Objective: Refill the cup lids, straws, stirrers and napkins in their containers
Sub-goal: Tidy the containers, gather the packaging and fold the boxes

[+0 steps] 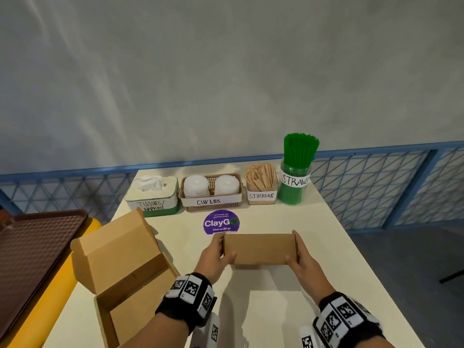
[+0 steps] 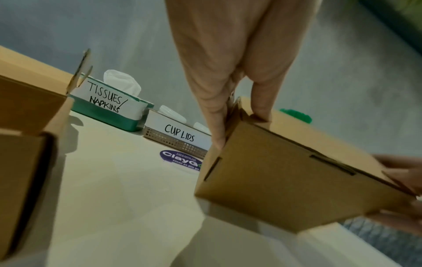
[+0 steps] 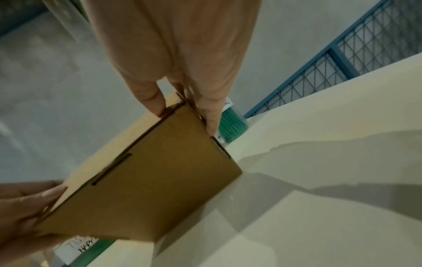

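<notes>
The left hand [image 1: 215, 254] and the right hand [image 1: 302, 259] hold a small closed brown box [image 1: 259, 248] between them, fingers clamped on its two ends, lifted above the white table [image 1: 288, 310]. An open brown box [image 1: 120, 270] sits near left. Far back stand the napkin box [image 1: 153, 197], cup lids basket [image 1: 212, 192], stirrers [image 1: 261, 183] and green straws [image 1: 297, 169].

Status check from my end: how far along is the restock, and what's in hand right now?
All four containers look stocked: tissue box, cup lids basket, stirrers, straws jar. An opened cardboard box sits at the left. In hand: a closed cardboard box, gripped at its ends by the left hand and right hand. Its contents are hidden, so what remains is unclear.
</notes>
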Tool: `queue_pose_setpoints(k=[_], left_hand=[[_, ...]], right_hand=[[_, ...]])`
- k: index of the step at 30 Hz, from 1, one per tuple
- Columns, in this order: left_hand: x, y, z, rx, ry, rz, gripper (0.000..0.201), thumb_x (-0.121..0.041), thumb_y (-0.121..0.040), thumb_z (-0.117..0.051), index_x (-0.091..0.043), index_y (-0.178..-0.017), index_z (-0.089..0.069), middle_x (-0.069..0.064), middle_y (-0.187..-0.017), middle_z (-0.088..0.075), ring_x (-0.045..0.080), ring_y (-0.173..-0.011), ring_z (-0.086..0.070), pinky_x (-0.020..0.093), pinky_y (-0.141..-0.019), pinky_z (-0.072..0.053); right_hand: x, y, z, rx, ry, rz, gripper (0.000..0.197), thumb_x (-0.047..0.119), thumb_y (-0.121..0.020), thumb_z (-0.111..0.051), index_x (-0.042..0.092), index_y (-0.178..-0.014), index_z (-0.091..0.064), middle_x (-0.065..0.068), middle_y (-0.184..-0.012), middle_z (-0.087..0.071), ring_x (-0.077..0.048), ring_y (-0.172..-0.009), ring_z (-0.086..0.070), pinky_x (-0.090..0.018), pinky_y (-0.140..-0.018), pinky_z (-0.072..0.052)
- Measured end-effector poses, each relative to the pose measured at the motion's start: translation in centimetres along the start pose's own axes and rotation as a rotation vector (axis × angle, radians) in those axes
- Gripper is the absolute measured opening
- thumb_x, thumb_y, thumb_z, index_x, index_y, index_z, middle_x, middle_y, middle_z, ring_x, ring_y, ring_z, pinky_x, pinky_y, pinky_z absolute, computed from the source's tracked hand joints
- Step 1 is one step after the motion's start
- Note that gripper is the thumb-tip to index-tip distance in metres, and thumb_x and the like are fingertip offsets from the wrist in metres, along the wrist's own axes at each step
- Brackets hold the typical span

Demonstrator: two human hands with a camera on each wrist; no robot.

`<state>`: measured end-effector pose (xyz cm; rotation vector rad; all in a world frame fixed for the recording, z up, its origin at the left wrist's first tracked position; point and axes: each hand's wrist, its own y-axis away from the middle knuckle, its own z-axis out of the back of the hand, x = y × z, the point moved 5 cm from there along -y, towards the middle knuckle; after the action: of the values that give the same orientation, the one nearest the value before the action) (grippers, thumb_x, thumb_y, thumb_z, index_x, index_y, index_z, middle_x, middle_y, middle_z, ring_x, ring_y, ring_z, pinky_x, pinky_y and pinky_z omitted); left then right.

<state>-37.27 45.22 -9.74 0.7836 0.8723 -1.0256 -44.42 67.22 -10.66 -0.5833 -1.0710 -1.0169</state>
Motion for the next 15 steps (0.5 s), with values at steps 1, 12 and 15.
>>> queue_pose_setpoints(k=[1, 12, 15], left_hand=[[0.1, 0.3, -0.3, -0.013, -0.002, -0.017, 0.042, -0.004, -0.088, -0.058, -0.016, -0.124, -0.039, 0.001, -0.115, -0.058, 0.018, -0.106, -0.057, 0.025, -0.089, -0.047], [3.3, 1.5, -2.7, 0.027, -0.202, -0.030, 0.033, -0.006, -0.089, -0.055, -0.013, -0.111, -0.030, 0.012, -0.115, -0.059, 0.026, -0.106, -0.058, 0.027, -0.083, -0.042], [2.7, 1.8, -2.1, 0.036, -0.233, 0.004, 0.042, -0.013, -0.091, -0.055, -0.005, -0.126, -0.035, 0.014, -0.122, -0.057, 0.026, -0.115, -0.055, 0.021, -0.083, -0.039]], right_hand=[[-0.2, 0.3, -0.1, -0.015, 0.028, 0.013, 0.065, 0.009, -0.096, -0.046, 0.025, -0.148, -0.011, 0.011, -0.131, -0.037, -0.009, -0.116, -0.042, -0.018, -0.093, -0.033], [-4.7, 1.7, -2.6, -0.059, 0.126, -0.043, 0.063, -0.008, -0.091, -0.041, 0.019, -0.145, -0.023, -0.012, -0.142, -0.045, -0.028, -0.121, -0.052, -0.021, -0.087, -0.038], [-3.0, 1.8, -2.4, -0.153, 0.166, -0.015, 0.062, -0.012, -0.088, -0.043, 0.014, -0.143, -0.029, -0.011, -0.144, -0.041, -0.028, -0.127, -0.046, -0.028, -0.099, -0.036]])
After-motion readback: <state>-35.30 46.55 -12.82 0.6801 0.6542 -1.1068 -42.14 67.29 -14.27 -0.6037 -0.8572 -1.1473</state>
